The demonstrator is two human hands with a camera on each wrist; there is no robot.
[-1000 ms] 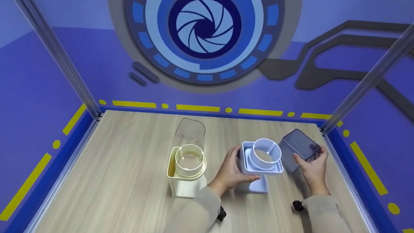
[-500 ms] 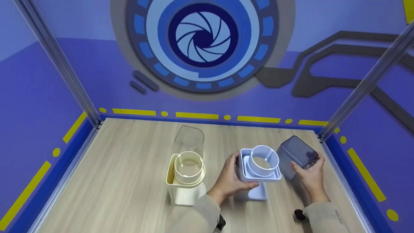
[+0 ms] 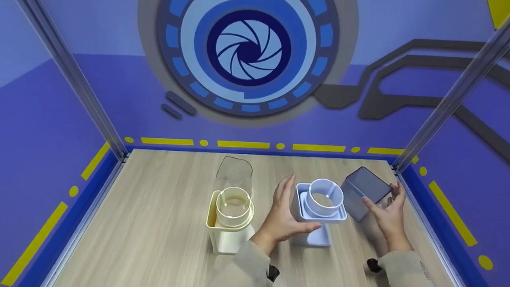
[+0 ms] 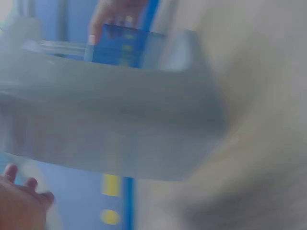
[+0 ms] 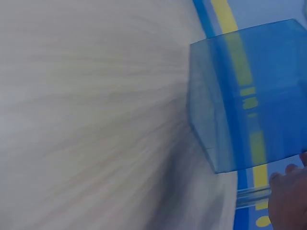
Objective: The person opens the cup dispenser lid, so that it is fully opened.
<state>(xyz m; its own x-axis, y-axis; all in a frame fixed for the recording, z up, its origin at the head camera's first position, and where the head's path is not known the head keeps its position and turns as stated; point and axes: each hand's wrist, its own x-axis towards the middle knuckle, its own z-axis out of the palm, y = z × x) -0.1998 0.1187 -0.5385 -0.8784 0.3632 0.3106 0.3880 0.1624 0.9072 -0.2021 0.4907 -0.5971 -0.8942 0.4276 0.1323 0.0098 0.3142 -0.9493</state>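
Observation:
In the head view a pale blue square-topped stand (image 3: 299, 213) with an upright round collar (image 3: 325, 197) is on the table, a tray-like foot (image 3: 318, 236) showing below. My left hand (image 3: 279, 219) is around its left side, fingers and thumb straight and spread. The left wrist view shows its body (image 4: 110, 120) large and blurred, with my left fingers (image 4: 31, 184) below. A dark see-through box (image 3: 364, 191) lies tilted on the table to the right. My right hand (image 3: 390, 219) is at its near right corner, thumb and fingers loosely spread. In the right wrist view the same box (image 5: 259, 96) is just above those fingers (image 5: 290, 170).
A cream stand (image 3: 231, 239) of like shape, with its own collar (image 3: 234, 207), is left of the left forearm. Behind it lies a clear cover (image 3: 235, 169). Purple walls with metal corner posts (image 3: 450, 91) border the wooden table (image 3: 151, 211).
The fingers of my left hand have lifted off the blue stand and straightened. My right hand has loosened at the box's corner and shifted slightly right. The head view has tipped up.

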